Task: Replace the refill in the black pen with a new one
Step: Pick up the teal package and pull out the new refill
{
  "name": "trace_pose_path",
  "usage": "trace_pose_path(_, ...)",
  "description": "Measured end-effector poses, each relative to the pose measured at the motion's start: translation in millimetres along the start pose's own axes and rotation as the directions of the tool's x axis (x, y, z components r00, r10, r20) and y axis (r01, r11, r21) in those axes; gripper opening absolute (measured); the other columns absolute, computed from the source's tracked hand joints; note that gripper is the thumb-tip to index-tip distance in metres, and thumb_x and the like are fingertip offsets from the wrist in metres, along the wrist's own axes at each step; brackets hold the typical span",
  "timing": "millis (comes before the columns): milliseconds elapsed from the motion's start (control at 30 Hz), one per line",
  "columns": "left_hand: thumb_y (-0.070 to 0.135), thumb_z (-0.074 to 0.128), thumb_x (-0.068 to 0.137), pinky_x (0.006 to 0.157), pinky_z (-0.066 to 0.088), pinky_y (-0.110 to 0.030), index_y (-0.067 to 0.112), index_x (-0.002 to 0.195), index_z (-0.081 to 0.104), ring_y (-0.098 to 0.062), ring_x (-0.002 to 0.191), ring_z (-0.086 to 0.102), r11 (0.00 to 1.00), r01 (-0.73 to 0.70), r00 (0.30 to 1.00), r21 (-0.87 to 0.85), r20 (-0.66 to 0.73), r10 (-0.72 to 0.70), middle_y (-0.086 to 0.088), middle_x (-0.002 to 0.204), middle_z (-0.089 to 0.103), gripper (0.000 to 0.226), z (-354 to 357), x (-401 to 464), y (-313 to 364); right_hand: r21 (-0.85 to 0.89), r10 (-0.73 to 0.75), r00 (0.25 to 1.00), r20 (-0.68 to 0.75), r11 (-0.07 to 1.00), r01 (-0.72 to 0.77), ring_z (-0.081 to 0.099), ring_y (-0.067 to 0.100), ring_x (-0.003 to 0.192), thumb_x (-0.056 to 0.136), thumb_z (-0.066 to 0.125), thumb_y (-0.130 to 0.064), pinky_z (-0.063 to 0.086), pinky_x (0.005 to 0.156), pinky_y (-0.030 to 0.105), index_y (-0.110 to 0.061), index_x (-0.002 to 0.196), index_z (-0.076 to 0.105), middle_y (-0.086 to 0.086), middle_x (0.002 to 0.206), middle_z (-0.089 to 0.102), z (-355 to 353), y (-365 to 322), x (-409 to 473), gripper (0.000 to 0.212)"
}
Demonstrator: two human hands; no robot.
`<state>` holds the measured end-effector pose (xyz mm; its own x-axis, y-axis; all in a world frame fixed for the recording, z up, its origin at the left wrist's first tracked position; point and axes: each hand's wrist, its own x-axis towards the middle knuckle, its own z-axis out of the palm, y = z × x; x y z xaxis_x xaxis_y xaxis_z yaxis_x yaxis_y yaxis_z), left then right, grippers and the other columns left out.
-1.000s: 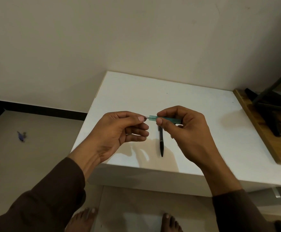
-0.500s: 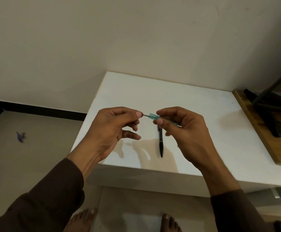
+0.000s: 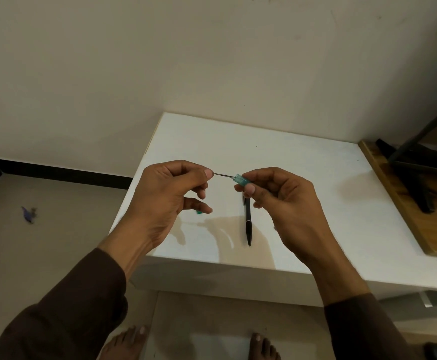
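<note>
A black pen [image 3: 248,224] lies on the white table [image 3: 303,203], tip toward me, partly behind my right hand. My right hand [image 3: 282,203] pinches a translucent green pen barrel [image 3: 242,179] above the table. A thin refill [image 3: 223,175] sticks out of the barrel's left end. My left hand [image 3: 170,196] holds the refill's tip between thumb and forefinger. A small green piece [image 3: 199,212] shows just under my left fingers; I cannot tell whether it rests on the table.
A wooden board [image 3: 407,201] with a black stand [image 3: 420,172] on it sits at the table's right. The wall runs close behind the table. A small blue scrap [image 3: 29,214] lies on the floor to the left. My bare feet [image 3: 123,344] are below the table edge.
My hands have drawn apart, and more of the refill now shows between the green barrel and my left fingers. My lower left fingers have spread open.
</note>
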<state>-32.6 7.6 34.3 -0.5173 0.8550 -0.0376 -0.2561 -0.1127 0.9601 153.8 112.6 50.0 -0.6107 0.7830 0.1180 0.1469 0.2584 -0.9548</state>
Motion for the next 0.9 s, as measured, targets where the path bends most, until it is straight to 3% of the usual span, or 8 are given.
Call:
trace_pose_path(167, 0.005, 0.071, 0.092, 0.053, 0.057, -0.034, 0.001, 0.082, 0.077, -0.017, 0.059, 0.057, 1.000, -0.030, 0.999, 0.002, -0.017, 0.030, -0.007, 0.068, 0.062, 0.012, -1.8, -0.1, 1.3, 0.019, -0.003, 1.000, -0.001, 1.000, 0.003, 0.076, 0.011, 0.095, 0.096, 0.068, -0.005, 0.054, 0.076, 0.018, -0.017, 0.106, 0.073, -0.004, 0.095, 0.082, 0.4, -1.4, -0.7, 0.016)
trace_pose_path(467, 0.007, 0.073, 0.091, 0.054, 0.058, -0.035, 0.007, 0.077, 0.080, -0.017, 0.058, 0.058, 0.995, -0.079, 0.997, 0.067, -0.018, 0.080, -0.014, 0.074, 0.064, 0.015, -0.8, -0.8, 2.2, -0.023, -0.001, 1.000, 0.016, 1.000, 0.001, 0.075, 0.010, 0.096, 0.097, 0.068, -0.012, 0.055, 0.083, 0.029, -0.019, 0.106, 0.071, -0.008, 0.096, 0.082, 2.7, -3.4, -2.1, 0.013)
trace_pose_path(767, 0.004, 0.069, 0.092, 0.053, 0.057, -0.034, 0.008, 0.074, 0.078, -0.018, 0.059, 0.057, 0.996, -0.084, 0.995, 0.028, -0.053, 0.085, -0.013, 0.074, 0.062, 0.021, -2.0, -2.1, 8.6, 0.005, 0.020, 1.000, 0.001, 1.000, -0.020, 0.076, 0.014, 0.092, 0.098, 0.066, -0.011, 0.054, 0.082, 0.030, -0.020, 0.105, 0.067, -0.006, 0.097, 0.082, 1.1, -2.4, -2.0, 0.012)
trace_pose_path(900, 0.002, 0.066, 0.094, 0.051, 0.056, -0.033, 0.006, 0.075, 0.078, -0.018, 0.060, 0.058, 0.997, -0.071, 0.997, -0.003, -0.015, 0.071, -0.010, 0.072, 0.063, 0.023, -2.7, -2.9, 8.8, 0.034, 0.035, 0.999, 0.005, 0.999, -0.035, 0.077, 0.018, 0.084, 0.099, 0.064, -0.009, 0.058, 0.075, 0.029, -0.020, 0.109, 0.060, -0.004, 0.098, 0.082, 2.8, -4.5, -2.0, 0.016)
